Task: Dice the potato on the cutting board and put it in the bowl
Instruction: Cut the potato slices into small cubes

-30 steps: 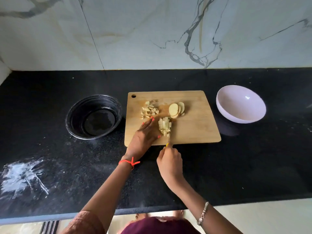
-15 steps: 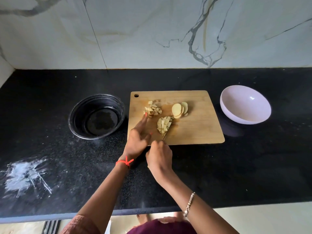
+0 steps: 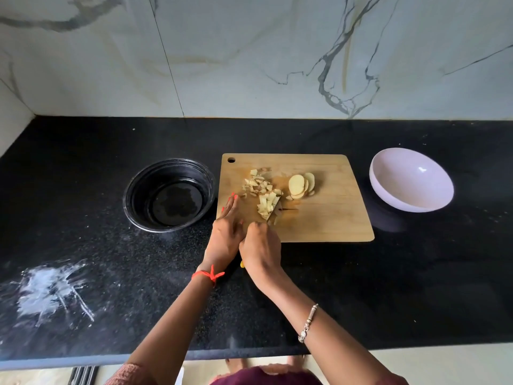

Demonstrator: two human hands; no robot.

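**A:** Why did we lay our left hand [image 3: 226, 232] flat, fingers straight and holding nothing, on the left edge of the cutting board [image 3: 333, 218]?

**B:** To steady the board, we judged, and keep fingertips off the blade. Our right hand [image 3: 259, 245] was curled round the knife [image 3: 242, 264], only its yellow butt showing, at the potato strips [image 3: 268, 207] near the board's middle.

**A:** And the rest of the potato?

**B:** The diced pieces [image 3: 258, 183] lay toward the board's far-left corner, with the uncut slices [image 3: 301, 184] just right of them. We saw no potato in either bowl.

**A:** What room did we have?

**B:** Bare wood ran along the board's right side. The lilac bowl [image 3: 410, 180] sat apart beyond that edge, and the black bowl [image 3: 169, 194] almost touched the left edge. The front edge of the table [image 3: 416, 273] lay under our forearms.
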